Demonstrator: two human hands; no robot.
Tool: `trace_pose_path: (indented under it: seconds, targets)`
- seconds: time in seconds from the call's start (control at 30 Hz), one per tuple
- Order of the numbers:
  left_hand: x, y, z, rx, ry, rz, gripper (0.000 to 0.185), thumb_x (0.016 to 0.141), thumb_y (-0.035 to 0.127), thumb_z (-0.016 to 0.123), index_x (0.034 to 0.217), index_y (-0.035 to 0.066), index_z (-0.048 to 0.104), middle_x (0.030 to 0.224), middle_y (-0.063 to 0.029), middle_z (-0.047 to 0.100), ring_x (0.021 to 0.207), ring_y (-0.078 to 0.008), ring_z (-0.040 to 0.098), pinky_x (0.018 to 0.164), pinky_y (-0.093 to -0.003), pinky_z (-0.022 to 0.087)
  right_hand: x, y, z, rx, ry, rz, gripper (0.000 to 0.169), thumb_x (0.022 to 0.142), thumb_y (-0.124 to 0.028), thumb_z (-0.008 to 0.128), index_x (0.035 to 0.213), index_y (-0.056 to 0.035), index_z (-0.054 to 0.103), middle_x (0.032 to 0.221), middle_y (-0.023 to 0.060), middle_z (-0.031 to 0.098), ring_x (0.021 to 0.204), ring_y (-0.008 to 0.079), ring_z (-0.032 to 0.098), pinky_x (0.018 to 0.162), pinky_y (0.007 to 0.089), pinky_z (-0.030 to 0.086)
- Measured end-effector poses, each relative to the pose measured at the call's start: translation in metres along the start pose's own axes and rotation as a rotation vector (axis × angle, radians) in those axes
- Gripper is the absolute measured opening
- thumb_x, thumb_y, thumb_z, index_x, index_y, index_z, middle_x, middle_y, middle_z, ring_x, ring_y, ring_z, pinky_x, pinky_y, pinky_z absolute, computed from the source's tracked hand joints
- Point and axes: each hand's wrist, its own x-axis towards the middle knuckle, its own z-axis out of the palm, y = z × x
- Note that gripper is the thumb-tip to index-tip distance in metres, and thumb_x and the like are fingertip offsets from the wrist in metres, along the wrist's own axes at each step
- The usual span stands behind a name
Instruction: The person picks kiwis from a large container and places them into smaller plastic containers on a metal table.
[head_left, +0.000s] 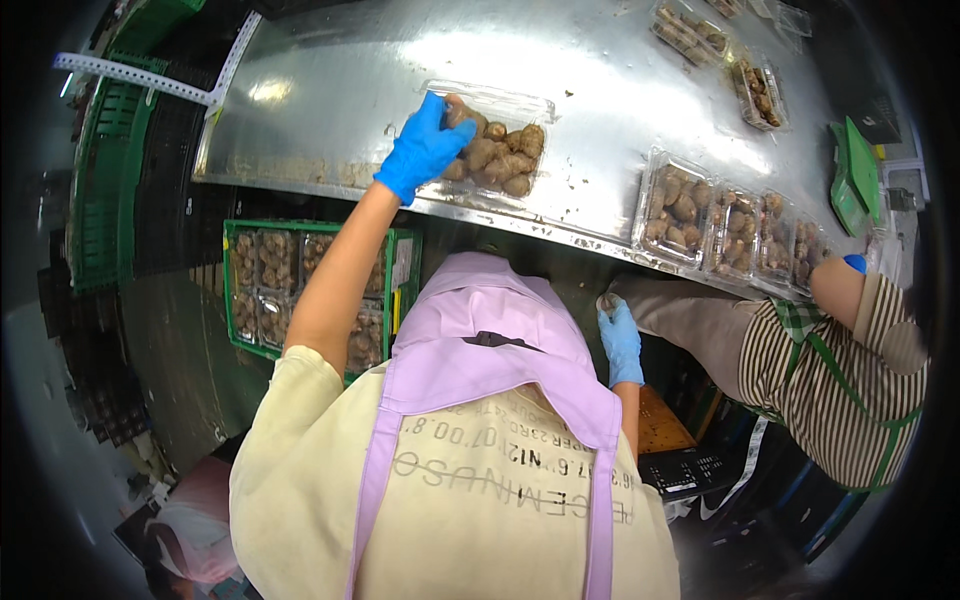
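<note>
A clear plastic clamshell tray (541, 180) of brown taro-like tubers lies near the front edge of the steel table (330, 97), its lid raised on the far side. My left hand (431, 146), in a blue glove, reaches into the tray's left end. Its thumb and fingers close around one tuber (463, 116), partly hidden by the glove. Below the table edge, beside my lilac apron, hangs my right hand (621, 337) in a lighter blue glove. Between its fingertips is a small roundish thing (607, 302), too small to identify.
Filled clamshells (675, 214) line the table's front edge at right, before a co-worker in a striped shirt (817, 390). More packs (757, 94) and a green scale (855, 176) stand beyond. A green crate (322, 225) of filled packs sits below left. A perforated metal bracket (135, 75) juts out at the table's left.
</note>
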Motion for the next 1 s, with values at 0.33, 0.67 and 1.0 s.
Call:
trace_pose_path:
  seconds: [0.33,0.67,1.0]
  targets:
    - [0.11,0.001,0.006,0.599,-0.326,-0.046,0.043,0.077,0.033,0.061,0.113,0.01,0.055,0.105,-0.016,0.062,0.099,-0.0311,0.059,0.088,-0.037,0.045,-0.03,-0.042,0.013,0.111,0.111,0.2,0.04,0.086,-0.015,0.054,0.123,-0.0016,0.049,0.105,0.0198,0.061,0.094,0.0289,0.06,0.083,0.0351,0.046]
    - [0.058,0.006,-0.007,0.614,-0.278,-0.025,0.042,0.074,0.04,0.068,0.097,0.007,0.055,0.098,-0.0167,0.062,0.088,-0.0324,0.061,0.075,-0.0393,0.048,-0.013,-0.048,0.036,0.191,0.089,0.206,0.041,0.087,-0.016,0.055,0.123,0.0032,0.048,0.109,0.0205,0.06,0.097,0.0248,0.06,0.085,0.031,0.045]
    - [0.03,-0.007,-0.012,-0.063,-0.278,-0.106,0.047,0.08,0.031,0.066,0.118,0.008,0.05,0.098,-0.0106,0.062,0.087,-0.0242,0.062,0.072,-0.0324,0.049,0.014,-0.079,0.027,0.14,-0.056,0.065,0.033,0.089,-0.019,0.052,0.115,0.002,0.053,0.106,0.0162,0.062,0.095,0.0228,0.06,0.084,0.0315,0.046]
